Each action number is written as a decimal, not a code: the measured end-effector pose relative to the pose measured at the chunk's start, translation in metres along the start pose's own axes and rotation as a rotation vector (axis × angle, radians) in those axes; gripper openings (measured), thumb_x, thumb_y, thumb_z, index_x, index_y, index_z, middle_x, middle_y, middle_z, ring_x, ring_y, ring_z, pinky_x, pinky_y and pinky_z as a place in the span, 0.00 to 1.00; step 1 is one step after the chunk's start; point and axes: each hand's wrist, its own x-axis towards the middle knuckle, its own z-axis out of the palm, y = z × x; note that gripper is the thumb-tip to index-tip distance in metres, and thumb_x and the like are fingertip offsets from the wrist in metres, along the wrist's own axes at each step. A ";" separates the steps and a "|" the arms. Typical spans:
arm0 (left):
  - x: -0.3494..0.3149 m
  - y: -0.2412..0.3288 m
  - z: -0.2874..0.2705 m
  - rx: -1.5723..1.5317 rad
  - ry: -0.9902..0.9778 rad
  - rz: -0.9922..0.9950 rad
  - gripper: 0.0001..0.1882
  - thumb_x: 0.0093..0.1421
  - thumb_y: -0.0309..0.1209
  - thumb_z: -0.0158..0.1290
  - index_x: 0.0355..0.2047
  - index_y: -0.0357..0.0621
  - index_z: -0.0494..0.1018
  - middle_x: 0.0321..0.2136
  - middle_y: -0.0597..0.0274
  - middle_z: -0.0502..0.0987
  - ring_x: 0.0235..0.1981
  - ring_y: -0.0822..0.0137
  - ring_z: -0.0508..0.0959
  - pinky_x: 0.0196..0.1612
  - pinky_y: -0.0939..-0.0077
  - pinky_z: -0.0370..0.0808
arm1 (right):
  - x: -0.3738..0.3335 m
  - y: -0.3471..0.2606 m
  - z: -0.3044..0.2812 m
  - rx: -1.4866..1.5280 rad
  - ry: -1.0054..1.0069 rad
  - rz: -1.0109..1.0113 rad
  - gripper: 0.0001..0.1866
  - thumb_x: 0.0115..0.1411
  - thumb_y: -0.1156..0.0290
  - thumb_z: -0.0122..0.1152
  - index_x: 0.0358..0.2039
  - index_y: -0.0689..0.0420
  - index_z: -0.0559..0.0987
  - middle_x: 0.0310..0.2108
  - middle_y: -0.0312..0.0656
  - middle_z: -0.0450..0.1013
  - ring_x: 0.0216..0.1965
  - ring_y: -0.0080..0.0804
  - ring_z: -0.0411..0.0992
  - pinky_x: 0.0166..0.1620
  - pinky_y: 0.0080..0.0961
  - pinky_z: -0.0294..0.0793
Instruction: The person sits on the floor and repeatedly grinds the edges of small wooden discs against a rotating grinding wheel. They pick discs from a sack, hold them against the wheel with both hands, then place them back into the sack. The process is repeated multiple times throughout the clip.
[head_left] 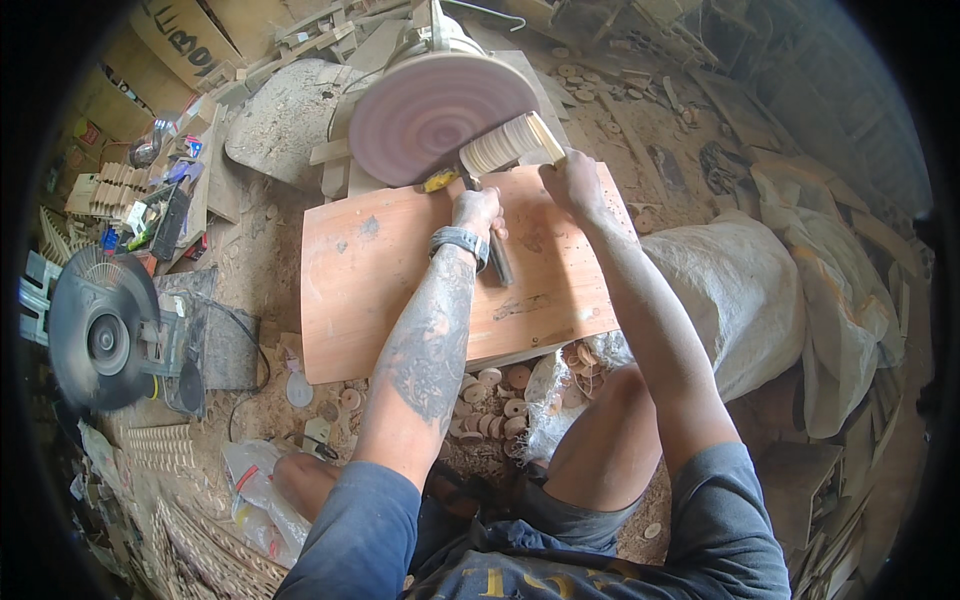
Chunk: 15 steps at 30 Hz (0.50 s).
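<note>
A stack of round wooden discs [503, 145] on a rod is pressed sideways against the spinning pinkish sanding disc [440, 115]. My left hand [476, 210] grips the near end of the rod, beside a yellow piece [438, 182], and a dark tool handle [498, 258] runs back under my wrist with its watch [460, 242]. My right hand [570, 180] holds the far end of the disc stack. Both hands rest over an orange wooden board [370, 270] that serves as the work table.
A circular saw [100, 335] sits at the left on the sawdust-covered floor. Several small wooden rings [495, 400] lie under the board's front edge. White sacks [740, 290] lie to the right. Wood scraps and cut pieces [120, 190] clutter the left and back.
</note>
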 end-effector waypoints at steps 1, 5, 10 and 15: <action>0.000 0.000 0.000 -0.004 0.004 -0.004 0.07 0.64 0.29 0.46 0.27 0.43 0.65 0.13 0.69 0.61 0.09 0.73 0.60 0.13 0.70 0.60 | 0.000 0.001 0.000 -0.001 0.001 -0.006 0.12 0.52 0.68 0.60 0.31 0.66 0.79 0.23 0.56 0.77 0.28 0.52 0.78 0.34 0.42 0.75; -0.001 0.000 0.000 -0.001 -0.001 -0.003 0.07 0.64 0.29 0.46 0.27 0.43 0.66 0.13 0.69 0.61 0.09 0.73 0.60 0.14 0.70 0.60 | 0.002 0.002 0.002 -0.002 0.031 -0.033 0.12 0.52 0.68 0.60 0.30 0.66 0.78 0.22 0.55 0.77 0.26 0.51 0.78 0.33 0.42 0.75; -0.002 0.000 -0.002 -0.020 -0.020 -0.011 0.07 0.64 0.29 0.46 0.27 0.44 0.66 0.14 0.69 0.62 0.10 0.73 0.60 0.14 0.70 0.60 | 0.002 0.002 0.003 -0.009 0.004 0.008 0.12 0.52 0.68 0.60 0.29 0.66 0.78 0.21 0.54 0.76 0.26 0.50 0.78 0.34 0.42 0.76; -0.004 0.000 -0.001 -0.004 -0.011 0.003 0.07 0.64 0.28 0.46 0.27 0.44 0.65 0.14 0.69 0.61 0.10 0.74 0.60 0.15 0.70 0.60 | 0.002 0.002 0.004 -0.015 0.038 -0.017 0.12 0.52 0.68 0.60 0.28 0.66 0.78 0.21 0.54 0.77 0.26 0.50 0.78 0.34 0.41 0.76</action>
